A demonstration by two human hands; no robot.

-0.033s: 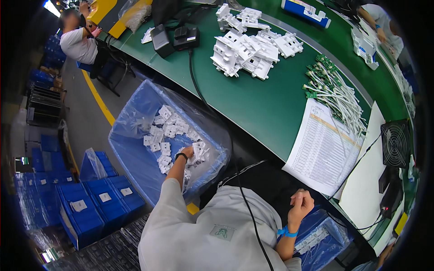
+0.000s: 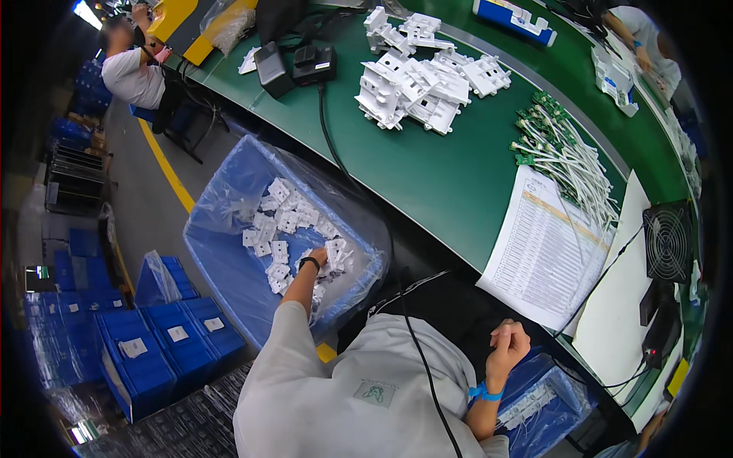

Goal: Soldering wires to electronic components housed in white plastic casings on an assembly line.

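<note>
My left hand [image 2: 318,257], a black band on its wrist, reaches down into a large blue bin [image 2: 221,259] lined with clear plastic. Its fingers close on a white plastic housing [image 2: 337,250] and are partly hidden by it. Several similar white housings [image 2: 287,220] lie loose in the bin around it. My right hand [image 2: 509,345], wearing a blue wrist strap, hovers in front of the table edge at the right. Its fingers are curled in, and nothing shows in them.
On the green table [image 2: 427,187] lie piled white housings [image 2: 416,88], green boards with white cables [image 2: 565,156] and a printed sheet [image 2: 538,248]. A black cable [image 2: 327,130] crosses the table edge. Blue crates [image 2: 156,347] stand at left; another lined bin [image 2: 546,404] sits low right.
</note>
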